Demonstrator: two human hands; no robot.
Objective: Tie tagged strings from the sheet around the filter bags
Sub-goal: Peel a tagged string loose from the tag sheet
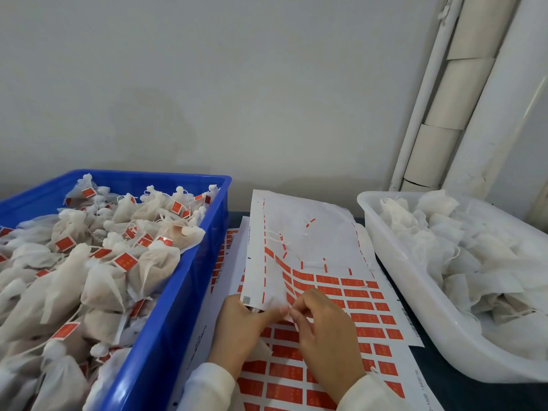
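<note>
Hands: the left hand point(237, 324) and right hand point(320, 327) meet at lower centre of the frame, over the tag sheet point(326, 295).
Fingers: both sets of fingers point(296, 312) are curled in a pinch at one shared spot, holding what looks like a tag or corner of the upper sheet; the small piece itself is too blurred to name.
Key relation: the pinched piece sits right at the fingertips, between the two hands, so neither hand is nearer. The rows of red tags run left to right across the frame.
Step, as I judge it: peeling one tagged string free, no bag yet in hand.
Loose strings: a few white strings point(275, 237) lie on the stripped upper part of the sheet, centre of frame, beyond the hands.
Tied bags: the blue crate point(189, 292) at left is heaped with tied filter bags point(103, 277) bearing red tags.
Untied bags: the white tub point(415, 295) at right holds plain filter bags point(439, 241), nearer the right hand.
Surface: a dark tabletop point(439, 378) shows at lower right, under the sheets.
Room: a pale wall point(207, 84) behind; cardboard tubes point(453, 99) lean at upper right.
</note>
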